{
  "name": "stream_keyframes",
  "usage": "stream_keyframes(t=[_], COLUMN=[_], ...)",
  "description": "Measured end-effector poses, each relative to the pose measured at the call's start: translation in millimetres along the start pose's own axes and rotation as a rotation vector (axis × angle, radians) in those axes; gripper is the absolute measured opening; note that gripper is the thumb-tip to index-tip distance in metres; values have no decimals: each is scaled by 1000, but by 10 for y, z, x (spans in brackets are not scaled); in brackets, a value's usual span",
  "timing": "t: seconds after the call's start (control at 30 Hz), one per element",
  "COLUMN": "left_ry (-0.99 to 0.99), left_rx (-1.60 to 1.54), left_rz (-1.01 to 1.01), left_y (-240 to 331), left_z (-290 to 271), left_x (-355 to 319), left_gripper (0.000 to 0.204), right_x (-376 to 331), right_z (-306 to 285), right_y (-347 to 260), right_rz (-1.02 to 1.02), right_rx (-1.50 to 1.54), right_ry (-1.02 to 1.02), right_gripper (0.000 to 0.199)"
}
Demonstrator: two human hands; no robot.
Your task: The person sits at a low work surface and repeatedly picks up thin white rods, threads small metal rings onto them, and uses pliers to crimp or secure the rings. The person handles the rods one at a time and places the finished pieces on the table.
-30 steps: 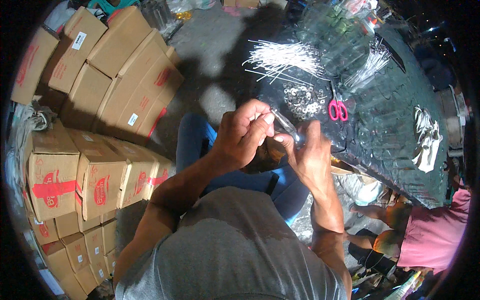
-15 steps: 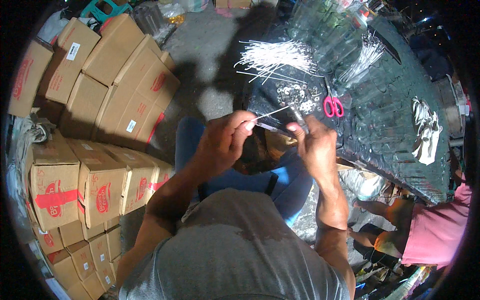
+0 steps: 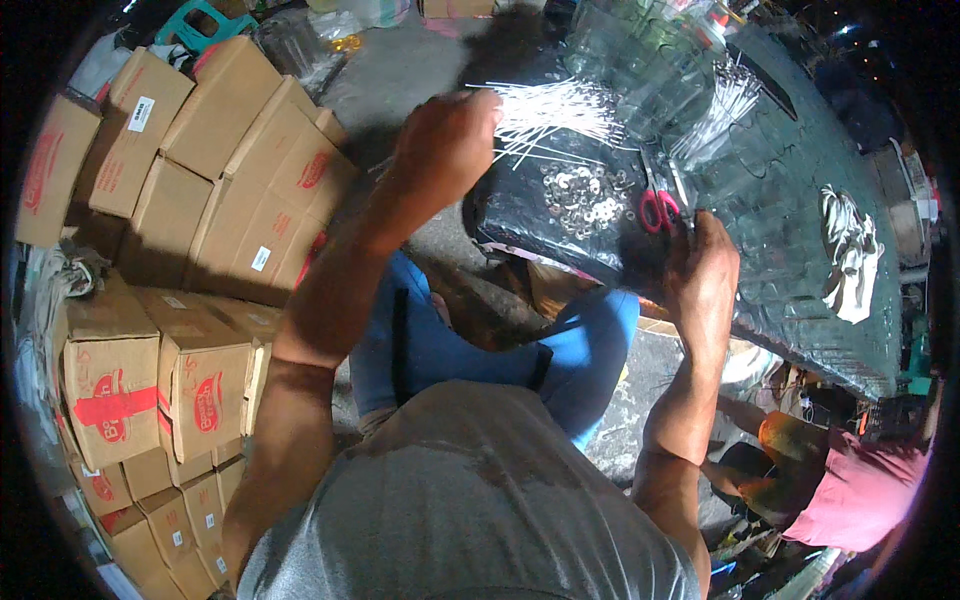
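Note:
My left hand (image 3: 450,145) is closed at the left end of a pile of thin white cords (image 3: 560,112); its fingertips reach the cord ends, and what they pinch is hidden. My right hand (image 3: 703,265) rests by the table's near edge, its fingers closed round a slim metal tool (image 3: 681,187) that points away from me. Just left of that tool lie scissors with pink handles (image 3: 658,211). Small metal washer-like rings (image 3: 585,197) are heaped between the cords and the near edge of the black-covered table (image 3: 520,220).
Clear glass-like containers (image 3: 640,50) stand at the back, beside a second bundle of white cords (image 3: 722,110). White cloth strips (image 3: 848,255) hang or lie at the right. Stacked cardboard boxes (image 3: 250,190) line my left. A person in a pink shirt (image 3: 865,490) is at the lower right.
My hands have come apart: the left moved up and away to the cord pile, the right moved right and down beside the scissors. The white cord held between them is no longer there.

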State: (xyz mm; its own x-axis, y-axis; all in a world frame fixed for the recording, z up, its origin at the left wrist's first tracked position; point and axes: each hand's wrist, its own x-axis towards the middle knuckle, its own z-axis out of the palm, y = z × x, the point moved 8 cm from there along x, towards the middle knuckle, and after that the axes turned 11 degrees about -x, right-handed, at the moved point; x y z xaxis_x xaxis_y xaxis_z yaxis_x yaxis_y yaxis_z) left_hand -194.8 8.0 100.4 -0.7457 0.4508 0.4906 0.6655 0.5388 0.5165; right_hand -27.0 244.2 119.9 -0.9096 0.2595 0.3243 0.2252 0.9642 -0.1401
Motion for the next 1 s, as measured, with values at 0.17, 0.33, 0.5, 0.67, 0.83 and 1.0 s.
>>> stream_keyframes(t=[0.17, 0.33, 0.5, 0.67, 0.83, 1.0], left_ry=[-19, 9, -161, -206, -238, -240], left_rx=[98, -133, -685, -1031, -1120, -1193], left_rz=[10, 39, -303, -389, -451, -501], left_y=[114, 144, 131, 162, 342, 470], left_z=[36, -214, -73, 183, 308, 316], left_x=[57, -471, -916, -1094, -1169, -1193], left_gripper=[25, 21, 19, 18, 14, 16], right_x=[23, 125, 108, 50, -243, -355], right_z=[192, 357, 372, 229, 481, 602], right_y=[-148, -255, -218, -217, -453, -839], right_rz=[-125, -104, -130, 148, 174, 82], right_rx=[91, -42, -31, 267, 1045, 1294], right_ry=[3, -24, 90, -53, -81, -160], right_gripper=[24, 16, 17, 11, 14, 6])
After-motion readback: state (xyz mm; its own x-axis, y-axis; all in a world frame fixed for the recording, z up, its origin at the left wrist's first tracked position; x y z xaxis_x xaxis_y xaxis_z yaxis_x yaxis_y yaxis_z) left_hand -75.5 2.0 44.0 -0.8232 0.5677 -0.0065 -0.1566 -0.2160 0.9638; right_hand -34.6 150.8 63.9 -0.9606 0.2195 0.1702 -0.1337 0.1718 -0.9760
